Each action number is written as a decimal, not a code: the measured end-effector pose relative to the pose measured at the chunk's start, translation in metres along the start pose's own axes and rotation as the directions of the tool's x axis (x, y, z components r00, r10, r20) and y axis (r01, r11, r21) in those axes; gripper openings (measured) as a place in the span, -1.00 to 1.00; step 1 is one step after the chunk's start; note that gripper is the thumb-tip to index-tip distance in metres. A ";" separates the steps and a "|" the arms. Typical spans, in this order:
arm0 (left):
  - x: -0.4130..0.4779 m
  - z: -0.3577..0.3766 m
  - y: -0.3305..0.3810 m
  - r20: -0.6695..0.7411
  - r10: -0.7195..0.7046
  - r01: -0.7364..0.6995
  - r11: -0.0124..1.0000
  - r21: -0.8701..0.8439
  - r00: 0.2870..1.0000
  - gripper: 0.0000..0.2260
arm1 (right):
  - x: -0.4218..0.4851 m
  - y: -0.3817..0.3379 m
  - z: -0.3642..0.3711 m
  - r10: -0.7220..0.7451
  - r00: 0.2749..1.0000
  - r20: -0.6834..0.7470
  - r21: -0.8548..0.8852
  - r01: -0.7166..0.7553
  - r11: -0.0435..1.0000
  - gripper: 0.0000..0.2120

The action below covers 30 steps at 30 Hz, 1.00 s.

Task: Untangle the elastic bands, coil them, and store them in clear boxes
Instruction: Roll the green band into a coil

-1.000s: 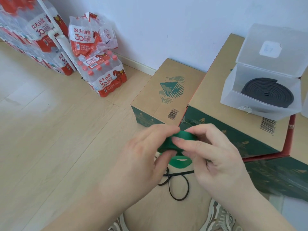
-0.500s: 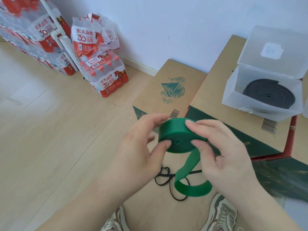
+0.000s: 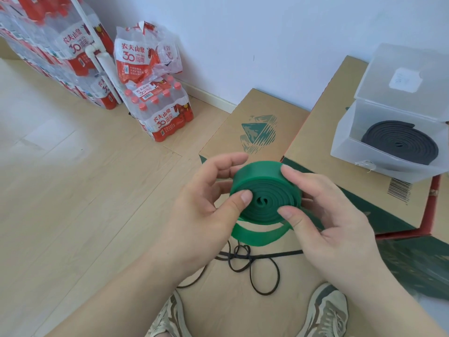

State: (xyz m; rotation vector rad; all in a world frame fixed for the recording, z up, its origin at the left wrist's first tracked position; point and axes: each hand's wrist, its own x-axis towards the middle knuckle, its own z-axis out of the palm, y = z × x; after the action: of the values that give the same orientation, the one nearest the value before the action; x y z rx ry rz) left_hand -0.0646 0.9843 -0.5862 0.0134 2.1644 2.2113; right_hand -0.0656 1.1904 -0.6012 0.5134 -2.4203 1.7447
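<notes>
Left hand [image 3: 201, 210] and right hand [image 3: 325, 215] pinch the green band [image 3: 267, 188], coiled fatter than before (tail shorter).

The green band [image 3: 267, 188] is plain, the boxed coil [image 3: 401, 145] black. The tan carton [image 3: 263, 103] bears a green mountain print; the bottle packs [image 3: 161, 117] have red labels.

Legible markings: bottled-water packs [image 3: 132, 57] only.
Their wrap reads "农夫山泉" and "30周年"; the barcode [image 3: 398, 190] on the cardboard box [image 3: 318, 132] and the sticker [image 3: 404, 80] on the clear box lid [image 3: 388, 57] are illegible.
</notes>
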 end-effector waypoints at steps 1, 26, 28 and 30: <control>0.000 0.000 -0.002 0.001 -0.012 0.012 0.999 0.048 1.000 -0.57 | 0.000 0.002 0.000 0.002 1.000 0.005 -0.007 -0.001 1.000 -0.51; -0.006 -0.004 -0.002 0.219 0.173 -0.274 0.733 0.623 0.960 -0.61 | -0.003 0.003 0.009 0.084 0.991 0.102 -0.141 -0.069 0.988 -0.61; -0.006 -0.006 -0.003 0.171 0.102 -0.179 0.828 0.532 0.980 -0.64 | -0.001 0.001 0.007 0.145 0.989 0.041 -0.046 -0.143 0.989 -0.64; -0.006 -0.007 -0.001 0.106 0.043 -0.081 0.917 0.391 0.993 -0.65 | 0.001 0.000 0.005 0.131 0.991 0.013 -0.014 -0.131 0.991 -0.66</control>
State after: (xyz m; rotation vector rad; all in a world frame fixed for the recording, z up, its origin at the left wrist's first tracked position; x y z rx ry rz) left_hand -0.0588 0.9775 -0.5874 0.2001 2.5438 1.7175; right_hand -0.0663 1.1859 -0.6027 0.3745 -2.5263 1.7788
